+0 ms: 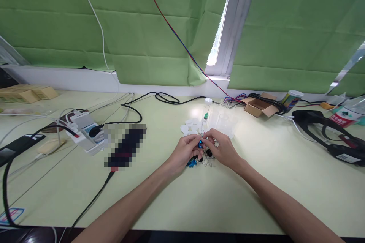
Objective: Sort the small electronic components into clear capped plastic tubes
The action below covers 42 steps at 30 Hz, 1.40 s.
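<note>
My left hand point(184, 151) pinches a small blue part point(200, 144) between thumb and fingers, a little above the table. Directly across from it, my right hand point(222, 147) is closed in a pinch at the top of the same part. A thin metal wire point(202, 127) sticks up between the fingertips; which hand grips it I cannot tell. Below the hands lie more blue pieces point(192, 163), a small black round part point(209, 153) and several thin metal leads point(209, 162), partly hidden by the fingers.
Beyond the hands are white discs point(188, 126), a green-hubbed needle point(206, 115) and clear plastic containers point(224, 121). An open cardboard box point(256, 107) stands at the back right, near a black headset point(330, 136). A power strip point(87, 133) and cables occupy the left, beside a blurred-out dark device point(125, 148).
</note>
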Each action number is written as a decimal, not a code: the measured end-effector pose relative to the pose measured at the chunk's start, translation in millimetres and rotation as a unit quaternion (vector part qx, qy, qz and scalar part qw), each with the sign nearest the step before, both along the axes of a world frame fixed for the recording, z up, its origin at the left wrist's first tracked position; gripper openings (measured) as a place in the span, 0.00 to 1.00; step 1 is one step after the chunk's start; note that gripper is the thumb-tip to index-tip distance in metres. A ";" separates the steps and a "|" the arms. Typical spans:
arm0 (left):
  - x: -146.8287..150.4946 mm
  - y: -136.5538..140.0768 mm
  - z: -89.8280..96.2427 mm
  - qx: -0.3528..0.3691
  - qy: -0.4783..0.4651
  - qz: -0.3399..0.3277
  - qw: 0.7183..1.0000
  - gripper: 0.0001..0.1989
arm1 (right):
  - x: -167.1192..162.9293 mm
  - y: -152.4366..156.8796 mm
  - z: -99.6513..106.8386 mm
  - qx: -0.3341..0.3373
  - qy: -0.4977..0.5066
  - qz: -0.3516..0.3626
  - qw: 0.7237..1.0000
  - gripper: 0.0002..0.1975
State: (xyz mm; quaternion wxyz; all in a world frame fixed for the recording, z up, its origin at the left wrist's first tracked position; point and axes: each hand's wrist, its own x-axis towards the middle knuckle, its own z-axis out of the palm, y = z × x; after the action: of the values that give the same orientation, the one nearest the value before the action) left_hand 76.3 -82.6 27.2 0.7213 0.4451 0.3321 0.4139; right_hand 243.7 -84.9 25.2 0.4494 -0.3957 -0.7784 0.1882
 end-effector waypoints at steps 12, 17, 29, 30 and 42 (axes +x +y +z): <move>2.3 0.1 -2.9 -0.062 -0.058 -0.012 0.996 0.11 | -0.1 0.2 -1.0 -0.011 -0.003 0.002 1.000 0.06; 3.0 -0.5 -1.8 -0.068 -0.064 -0.017 0.995 0.09 | -0.1 0.0 0.3 -0.020 0.004 0.007 1.000 0.06; 3.2 -1.4 -2.0 -0.080 -0.069 -0.021 0.994 0.08 | 0.8 -0.3 1.4 -0.025 -0.013 0.009 1.000 0.07; 3.1 -1.3 -2.2 -0.080 -0.069 -0.021 0.994 0.08 | 0.9 -0.3 1.3 -0.025 -0.014 0.009 1.000 0.07; 3.1 -0.9 -0.3 -0.100 -0.082 -0.004 0.992 0.09 | -0.2 -0.7 0.3 0.000 -0.015 0.012 1.000 0.08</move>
State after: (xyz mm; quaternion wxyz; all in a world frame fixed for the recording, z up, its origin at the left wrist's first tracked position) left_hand 79.3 -83.5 26.9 0.7885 0.3365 0.3103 0.4109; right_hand 243.5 -85.6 25.4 0.4354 -0.3896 -0.7895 0.1878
